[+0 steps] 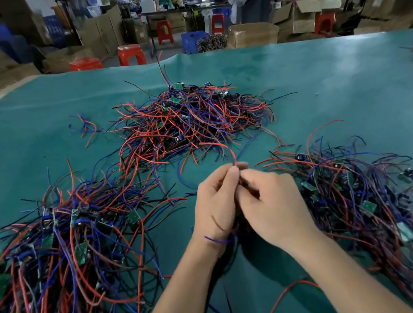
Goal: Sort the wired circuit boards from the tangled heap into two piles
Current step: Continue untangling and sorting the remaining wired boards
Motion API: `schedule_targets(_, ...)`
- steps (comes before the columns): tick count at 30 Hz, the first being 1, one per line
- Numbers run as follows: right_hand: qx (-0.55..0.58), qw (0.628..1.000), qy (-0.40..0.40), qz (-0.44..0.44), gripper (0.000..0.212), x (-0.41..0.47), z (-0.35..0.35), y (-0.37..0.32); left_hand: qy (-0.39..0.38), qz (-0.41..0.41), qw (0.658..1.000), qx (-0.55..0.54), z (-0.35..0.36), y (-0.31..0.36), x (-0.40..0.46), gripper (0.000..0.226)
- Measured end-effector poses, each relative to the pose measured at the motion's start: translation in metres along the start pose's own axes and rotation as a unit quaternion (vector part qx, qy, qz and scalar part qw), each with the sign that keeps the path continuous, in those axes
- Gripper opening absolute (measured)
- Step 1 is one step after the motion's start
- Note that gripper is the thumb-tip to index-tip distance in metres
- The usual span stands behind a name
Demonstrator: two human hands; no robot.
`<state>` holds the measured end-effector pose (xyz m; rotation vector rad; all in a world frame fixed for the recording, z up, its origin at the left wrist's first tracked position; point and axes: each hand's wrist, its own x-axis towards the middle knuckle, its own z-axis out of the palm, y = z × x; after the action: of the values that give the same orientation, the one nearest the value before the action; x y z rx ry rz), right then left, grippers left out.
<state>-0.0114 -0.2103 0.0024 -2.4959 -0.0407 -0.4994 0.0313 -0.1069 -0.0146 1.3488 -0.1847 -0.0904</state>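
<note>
Fingers of both hands meet just above the bench (322,80): the left hand (216,203) and right hand (268,200) are curled in and pinch the same wired unit between them, thumb tips touching at the top. I note a red wire (225,148) and a blue wire (248,144) rising from the pinch point and arching away from the fingers. A purple wire (216,240) trails across the left wrist. The board belonging to this unit is hidden behind the fingers; I cannot tell which sort it is.

Beyond the fingers lies the tangled heap (189,121), a mound of red, blue and black leads with small green boards showing at its crown and flanks. To the left of the fingers sits the left pile (54,259); to the right, just beside the right hand, sits the right pile (362,200). Both are loose spreads of boards and leads, with the left one looking larger.

Step in hand, in my judgement: one unit is drawn clear of the heap and is under inspection. The next move calls for identifying the board, freeing its leads from any neighbour, and laying it on the matching pile. The heap remains substantial, so sorting is only partly done.

Leads look thin and limp, and prone to snagging.
</note>
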Motion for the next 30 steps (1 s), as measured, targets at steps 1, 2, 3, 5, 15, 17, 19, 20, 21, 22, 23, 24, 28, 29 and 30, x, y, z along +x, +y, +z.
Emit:
schedule_targets(1, -0.024, 1.0, -0.002, -0.007, 0.023, 0.001, -0.001, -0.001, 0.001, 0.004, 1.0, 0.002, 0.0, -0.001, 0.0, 0.023)
schedule_targets(2, -0.043, 0.999, -0.004, -0.007, 0.029, 0.002, -0.003, -0.001, 0.002, 0.007, 1.0, 0.008, -0.001, -0.002, -0.001, 0.019)
schedule_targets(3, -0.039, 0.999, 0.003, -0.008, 0.035, 0.002, -0.003, -0.001, 0.005, 0.01, 1.0, 0.018, -0.002, -0.002, -0.002, 0.018)
schedule_targets(5, 0.06, 0.997, 0.051, 0.028, 0.038, 0.002, -0.004, 0.002, 0.002, 0.017, 1.0, 0.024, -0.002, -0.004, -0.003, 0.018)
schedule_targets(15, 0.254, 0.957, 0.085, 0.112, 0.032, 0.011, 0.0, 0.023, -0.031, 0.062, 0.987, 0.146, -0.001, -0.003, -0.007, 0.025)
schedule_targets(17, 0.253, 0.957, 0.095, 0.102, 0.034, 0.012, -0.003, 0.027, -0.051, 0.049, 0.987, 0.143, 0.0, 0.0, -0.008, 0.012)
schedule_targets(19, 0.255, 0.955, 0.111, 0.101, 0.032, 0.012, -0.006, 0.028, -0.069, 0.028, 0.989, 0.125, 0.001, 0.002, -0.009, 0.008)
schedule_targets(20, 0.252, 0.953, 0.128, 0.106, 0.03, 0.012, -0.008, 0.03, -0.075, 0.018, 0.99, 0.119, 0.001, 0.002, -0.008, 0.009)
schedule_targets(21, 0.242, 0.952, 0.152, 0.111, 0.028, 0.014, -0.01, 0.032, -0.078, 0.012, 0.99, 0.115, 0.002, 0.001, -0.009, 0.011)
schedule_targets(22, 0.229, 0.949, 0.18, 0.118, 0.026, 0.016, -0.012, 0.035, -0.082, 0.01, 0.99, 0.115, 0.002, 0.001, -0.009, 0.012)
schedule_targets(23, 0.219, 0.945, 0.209, 0.123, 0.025, 0.017, -0.015, 0.038, -0.087, 0.01, 0.99, 0.113, 0.003, 0.001, -0.009, 0.014)
schedule_targets(24, 0.208, 0.941, 0.238, 0.12, 0.026, 0.017, -0.018, 0.04, -0.095, 0.013, 0.989, 0.111, 0.003, 0.002, -0.009, 0.016)
schedule_targets(28, 0.166, 0.919, 0.345, 0.094, 0.027, 0.018, -0.033, 0.045, -0.123, 0.022, 0.987, 0.097, 0.004, 0.003, -0.008, 0.017)
schedule_targets(29, 0.192, 0.9, 0.374, 0.112, 0.026, 0.019, -0.039, 0.049, -0.126, 0.024, 0.986, 0.101, 0.003, 0.003, -0.009, 0.016)
schedule_targets(30, 0.243, 0.875, 0.396, 0.138, 0.025, 0.02, -0.045, 0.051, -0.127, 0.028, 0.985, 0.109, 0.003, 0.002, -0.009, 0.014)
